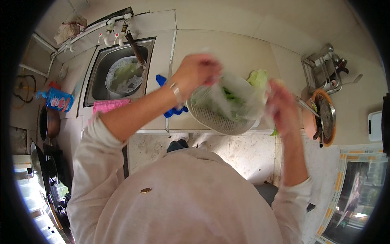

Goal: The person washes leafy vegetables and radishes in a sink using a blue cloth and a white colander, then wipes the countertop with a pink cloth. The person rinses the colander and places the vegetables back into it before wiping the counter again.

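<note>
A thin clear plastic bag [221,99], blurred by motion, is stretched between my two hands above a pale plastic colander [210,122]. My left hand [202,68] pinches it over the colander's back left side, wrist wearing a metal bracelet [175,91]. At the colander's right, my right hand [281,105] grips the other side of the bag; its fingers are smeared by motion. Green leafy vegetables [228,94] show through the film, and I cannot tell whether they lie in the bag or only beneath it. A pale green cabbage piece [258,78] sits behind the colander.
Left, a sink [100,70] holds a basin of sudsy water [131,71]. A blue cloth or glove [161,80] and a pink cloth [109,105] lie nearby. A blue soap bottle [61,100] stands far left. Right are an orange-rimmed container [310,119] and a metal utensil rack [323,70].
</note>
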The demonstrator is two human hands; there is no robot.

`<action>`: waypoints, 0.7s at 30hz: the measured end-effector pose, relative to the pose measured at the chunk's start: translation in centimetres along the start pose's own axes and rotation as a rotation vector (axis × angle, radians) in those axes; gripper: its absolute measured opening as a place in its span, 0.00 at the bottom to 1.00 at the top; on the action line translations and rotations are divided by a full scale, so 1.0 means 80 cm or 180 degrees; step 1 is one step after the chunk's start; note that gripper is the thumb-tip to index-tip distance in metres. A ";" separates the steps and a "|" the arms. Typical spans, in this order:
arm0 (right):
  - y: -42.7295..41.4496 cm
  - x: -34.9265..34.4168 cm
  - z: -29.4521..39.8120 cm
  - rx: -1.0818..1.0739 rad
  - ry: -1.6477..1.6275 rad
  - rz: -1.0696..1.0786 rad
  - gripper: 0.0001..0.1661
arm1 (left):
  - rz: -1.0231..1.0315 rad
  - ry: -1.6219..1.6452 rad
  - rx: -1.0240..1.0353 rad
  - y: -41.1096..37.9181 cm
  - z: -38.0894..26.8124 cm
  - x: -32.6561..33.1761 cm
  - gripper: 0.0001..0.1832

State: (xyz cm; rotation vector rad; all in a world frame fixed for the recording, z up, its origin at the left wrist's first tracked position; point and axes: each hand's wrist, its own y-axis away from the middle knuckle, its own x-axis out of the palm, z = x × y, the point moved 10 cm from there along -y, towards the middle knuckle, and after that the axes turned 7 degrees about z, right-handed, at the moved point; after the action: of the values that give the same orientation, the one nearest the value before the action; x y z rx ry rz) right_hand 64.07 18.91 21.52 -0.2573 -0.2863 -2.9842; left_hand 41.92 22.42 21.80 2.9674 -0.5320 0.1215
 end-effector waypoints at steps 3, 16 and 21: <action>-0.041 0.067 0.119 -0.0822 0.0624 0.0688 0.24 | 0.0525 -0.1428 0.1404 -0.035 -0.124 0.064 0.07; -0.114 0.023 0.260 -0.1649 0.0758 0.0353 0.10 | -0.1526 -0.1705 0.1025 0.020 -0.017 -0.076 0.09; -0.149 0.001 0.291 -0.1887 0.0877 -0.0040 0.09 | -0.1463 -0.3943 0.0290 0.002 0.112 -0.038 0.31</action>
State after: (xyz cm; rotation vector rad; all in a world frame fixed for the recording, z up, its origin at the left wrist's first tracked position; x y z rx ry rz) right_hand 65.90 35.15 41.97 0.1048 0.6313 -2.9843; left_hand 39.56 22.11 12.61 2.7838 0.1216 -1.7904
